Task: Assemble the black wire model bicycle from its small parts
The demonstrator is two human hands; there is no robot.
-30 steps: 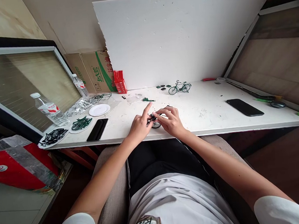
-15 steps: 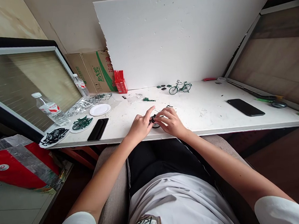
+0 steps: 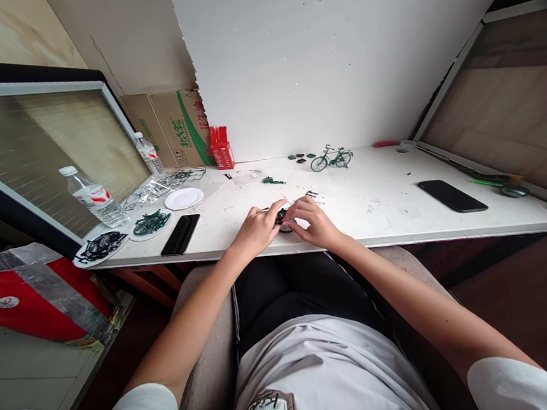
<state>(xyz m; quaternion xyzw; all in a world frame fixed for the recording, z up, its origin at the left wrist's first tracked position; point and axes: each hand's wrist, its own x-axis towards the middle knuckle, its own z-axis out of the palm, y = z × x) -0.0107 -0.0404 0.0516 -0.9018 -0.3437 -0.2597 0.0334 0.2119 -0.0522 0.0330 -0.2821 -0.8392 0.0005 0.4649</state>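
Note:
Near the front edge of the white table, my left hand (image 3: pixel 258 229) and my right hand (image 3: pixel 314 222) meet over a small black model bicycle (image 3: pixel 286 227). Its spoked wheel shows low between the fingertips, while most of its frame is hidden. Both hands are closed on it, left fingers from one side and right thumb and fingers from the other. A thin black part (image 3: pixel 311 194) lies just beyond my right fingers. Farther back, a green piece (image 3: pixel 274 181) rests on the table, and a green model bicycle (image 3: pixel 331 158) stands upright.
To the left are plates of black parts (image 3: pixel 101 247) and green parts (image 3: pixel 151 223), an empty plate (image 3: pixel 184 198), a phone (image 3: pixel 181 234) and water bottles (image 3: pixel 95 198). A second phone (image 3: pixel 451 196) lies right. A white board (image 3: pixel 347 64) leans at the back.
My fingers have shifted slightly around the black model bicycle, and the right fingers have drawn in a little. The whole view has moved a few pixels.

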